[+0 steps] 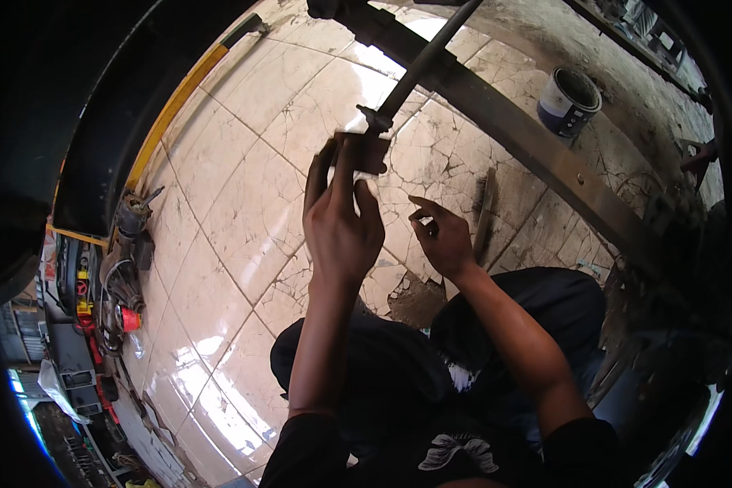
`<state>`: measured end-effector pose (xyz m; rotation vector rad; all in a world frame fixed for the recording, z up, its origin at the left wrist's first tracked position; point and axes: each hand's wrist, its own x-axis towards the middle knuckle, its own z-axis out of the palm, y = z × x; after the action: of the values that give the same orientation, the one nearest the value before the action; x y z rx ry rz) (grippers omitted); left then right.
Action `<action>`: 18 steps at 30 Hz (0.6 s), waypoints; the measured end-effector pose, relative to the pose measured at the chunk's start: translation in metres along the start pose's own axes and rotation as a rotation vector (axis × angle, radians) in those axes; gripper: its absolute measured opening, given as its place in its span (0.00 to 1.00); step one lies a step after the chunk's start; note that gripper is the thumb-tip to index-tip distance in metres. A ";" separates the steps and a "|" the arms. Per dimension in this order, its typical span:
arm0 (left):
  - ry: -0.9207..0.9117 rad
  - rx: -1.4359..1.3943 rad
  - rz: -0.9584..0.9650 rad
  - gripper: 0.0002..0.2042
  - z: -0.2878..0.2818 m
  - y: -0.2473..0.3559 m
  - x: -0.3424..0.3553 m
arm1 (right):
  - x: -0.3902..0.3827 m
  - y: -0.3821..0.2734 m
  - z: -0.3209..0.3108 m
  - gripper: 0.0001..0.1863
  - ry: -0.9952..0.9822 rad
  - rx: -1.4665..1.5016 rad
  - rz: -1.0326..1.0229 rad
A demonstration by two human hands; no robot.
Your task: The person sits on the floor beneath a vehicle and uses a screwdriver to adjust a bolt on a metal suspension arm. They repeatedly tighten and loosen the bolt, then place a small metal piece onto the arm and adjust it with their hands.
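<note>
Two bare hands up, and the left hand (342,224) is the busy one, near the middle of the view, its back turned to us, fingers stretched toward twelve o'clock. They are up against a small dark block (372,154), straight ahead at twelve, thumb close to its lower edge; whether they are clamped on it, I cannot tell. That block sits at the near end of a dark rod (423,67), which runs away toward one o'clock.

Over to the right hand (447,244), just off centre at three o'clock and clear of the block: fingers curled, forefinger tip and thumb tip slightly apart. Just beyond it lies a thin, dark strip (484,213), between two and three o'clock.

Now a heavy metal beam (537,149), slanting right across from twelve to three! Past it, at two, stands a can (569,106), dark below with a pale band. Round to ten o'clock, there's a yellow bar (175,114); between eight and nine, a red container (129,319). Under it all, tiled floor (228,175), pale and glossy, badly cracked around one o'clock, and dark-trousered legs (529,305) folded at five.
</note>
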<state>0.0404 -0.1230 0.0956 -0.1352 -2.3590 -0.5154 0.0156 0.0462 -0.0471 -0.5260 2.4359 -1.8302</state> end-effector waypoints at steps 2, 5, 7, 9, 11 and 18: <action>-0.010 0.038 -0.022 0.25 -0.003 0.004 -0.006 | 0.001 0.002 -0.001 0.23 0.007 -0.009 -0.001; -0.027 0.116 0.053 0.25 -0.006 -0.002 0.009 | 0.004 0.002 0.004 0.23 0.034 -0.013 -0.015; -0.076 0.012 -0.006 0.26 -0.004 0.005 0.017 | 0.003 -0.001 0.004 0.23 0.019 -0.013 0.000; -0.051 0.057 -0.006 0.32 -0.007 0.004 0.004 | 0.001 0.001 0.001 0.24 0.005 -0.028 -0.013; -0.037 0.082 -0.010 0.35 -0.008 0.005 0.001 | -0.001 0.006 0.002 0.24 -0.003 0.003 -0.003; -0.059 0.090 -0.073 0.33 -0.013 0.005 0.007 | 0.002 0.005 0.001 0.24 -0.004 -0.019 -0.047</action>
<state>0.0443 -0.1245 0.1108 -0.0234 -2.4476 -0.4439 0.0132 0.0457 -0.0514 -0.5930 2.4617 -1.8228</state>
